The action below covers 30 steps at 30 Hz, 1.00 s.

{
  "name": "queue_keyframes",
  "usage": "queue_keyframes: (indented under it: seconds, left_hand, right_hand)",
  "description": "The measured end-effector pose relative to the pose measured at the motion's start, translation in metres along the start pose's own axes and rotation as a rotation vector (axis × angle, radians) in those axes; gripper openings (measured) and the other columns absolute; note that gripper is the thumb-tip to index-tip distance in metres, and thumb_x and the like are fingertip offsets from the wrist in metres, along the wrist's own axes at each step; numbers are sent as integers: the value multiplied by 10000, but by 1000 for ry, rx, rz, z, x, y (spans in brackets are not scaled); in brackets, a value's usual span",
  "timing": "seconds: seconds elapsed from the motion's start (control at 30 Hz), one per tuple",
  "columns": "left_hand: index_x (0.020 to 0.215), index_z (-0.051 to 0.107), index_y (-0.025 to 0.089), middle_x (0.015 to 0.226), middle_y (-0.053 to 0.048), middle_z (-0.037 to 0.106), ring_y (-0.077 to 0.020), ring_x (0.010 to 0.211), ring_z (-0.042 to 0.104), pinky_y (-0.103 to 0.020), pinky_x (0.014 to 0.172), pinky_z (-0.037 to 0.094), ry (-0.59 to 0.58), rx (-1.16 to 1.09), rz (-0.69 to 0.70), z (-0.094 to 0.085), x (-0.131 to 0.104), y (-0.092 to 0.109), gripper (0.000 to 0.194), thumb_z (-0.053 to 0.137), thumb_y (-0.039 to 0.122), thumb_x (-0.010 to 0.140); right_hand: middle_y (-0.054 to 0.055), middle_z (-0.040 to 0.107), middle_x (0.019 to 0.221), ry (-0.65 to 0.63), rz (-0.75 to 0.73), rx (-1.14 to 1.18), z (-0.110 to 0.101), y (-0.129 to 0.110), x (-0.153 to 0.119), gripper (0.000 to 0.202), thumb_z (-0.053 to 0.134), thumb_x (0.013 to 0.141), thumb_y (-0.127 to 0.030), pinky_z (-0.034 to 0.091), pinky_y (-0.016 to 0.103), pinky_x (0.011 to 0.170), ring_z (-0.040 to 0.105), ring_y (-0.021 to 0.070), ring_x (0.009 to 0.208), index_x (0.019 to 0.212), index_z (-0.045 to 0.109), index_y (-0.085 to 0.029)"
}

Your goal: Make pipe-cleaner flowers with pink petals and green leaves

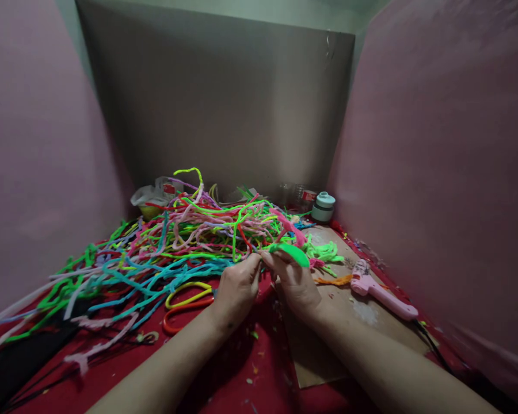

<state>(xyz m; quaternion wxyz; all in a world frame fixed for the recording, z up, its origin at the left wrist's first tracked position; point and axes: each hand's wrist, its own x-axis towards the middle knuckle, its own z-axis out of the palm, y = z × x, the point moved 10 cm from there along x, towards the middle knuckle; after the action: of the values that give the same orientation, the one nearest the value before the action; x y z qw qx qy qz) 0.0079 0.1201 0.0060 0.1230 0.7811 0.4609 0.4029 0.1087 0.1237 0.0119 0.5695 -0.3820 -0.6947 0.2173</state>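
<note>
My left hand (238, 283) is closed in a pinch, its fingertips meeting those of my right hand (297, 283) in the middle. What the left fingers pinch is hidden. A bright green leaf-shaped piece (292, 252) sticks out over the fingers of my right hand, which is closed on it. Just beyond both hands lies a large tangled heap of fuzzy pipe cleaners (211, 224) in pink, green, blue, red and yellow. Scissors (189, 307) with one yellow and one red handle loop rest beside my left hand, their blades mostly hidden.
On the right, a pink glue gun (384, 296) with a dark cord lies on a worn cardboard sheet (319, 362). A pale teal lidded jar (323, 206) stands at the back. Red cloth (242, 368) covers the surface. Pink side walls (449, 172) and a grey back panel (224, 103) enclose it.
</note>
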Motion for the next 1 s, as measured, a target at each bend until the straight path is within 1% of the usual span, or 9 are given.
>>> queue_keyframes:
  seconds: [0.13,0.27,0.37,0.43,0.53,0.63,0.77,0.9,1.0]
  left_hand:
    - [656,511,182,489,51,445,-73,402,418,-196,444,336,-47,-241,-154,1,4,-12,260,388,293,857]
    - [639,479,176,475,66,472,-61,315,423,-183,346,311,-130,-551,-321,10,4,-20,255,446,353,820]
    - [664,508,159,456,67,486,-51,285,420,-163,311,280,-177,-694,-381,16,4,-20,251,496,373,796]
    - [699,538,148,450,66,495,-47,279,418,-157,308,294,-208,-768,-410,19,3,-19,243,528,376,784]
    - [751,565,143,450,68,506,-49,281,407,-177,322,379,-256,-894,-441,22,1,-15,234,571,376,769]
    - [706,557,135,434,64,503,-45,273,379,-202,323,432,-310,-1018,-461,25,-1,-8,232,597,357,761]
    - [670,543,132,373,73,443,-41,230,331,-195,288,412,-477,-1229,-469,36,-9,3,241,583,341,784]
    - [617,519,140,286,82,335,-83,210,389,-168,251,346,-696,-1389,-445,47,-22,15,303,563,378,798]
    - [642,532,138,280,71,363,-99,219,420,-165,247,341,-757,-1417,-416,46,-25,18,286,571,378,792]
  right_hand:
    - [10,571,681,-59,180,203,8,17,0,195,541,792,-347,434,287,616,512,144,629,764,666,-199]
    - [7,577,702,-87,253,391,13,20,4,191,615,740,-363,435,288,647,523,144,666,688,656,-184]
    - [17,584,701,-112,280,498,15,17,7,173,647,713,-338,427,287,687,522,155,716,643,661,-180]
    - [10,570,651,-129,287,509,14,13,8,180,648,712,-316,413,276,667,501,141,671,599,652,-174]
    - [-15,532,582,-127,302,513,9,11,11,190,665,695,-281,386,256,615,453,109,591,545,635,-169]
    - [-16,562,615,-218,289,586,13,11,13,119,664,702,-277,401,260,646,480,109,612,646,693,-176]
    - [10,644,747,-355,241,664,20,15,14,175,663,712,-271,425,295,734,540,132,692,861,725,-206]
    - [15,654,718,-471,275,710,28,22,9,143,680,699,-290,446,303,717,556,140,668,813,732,-221]
    - [21,656,742,-466,290,717,30,19,6,128,692,684,-303,456,312,713,566,153,691,779,730,-226]
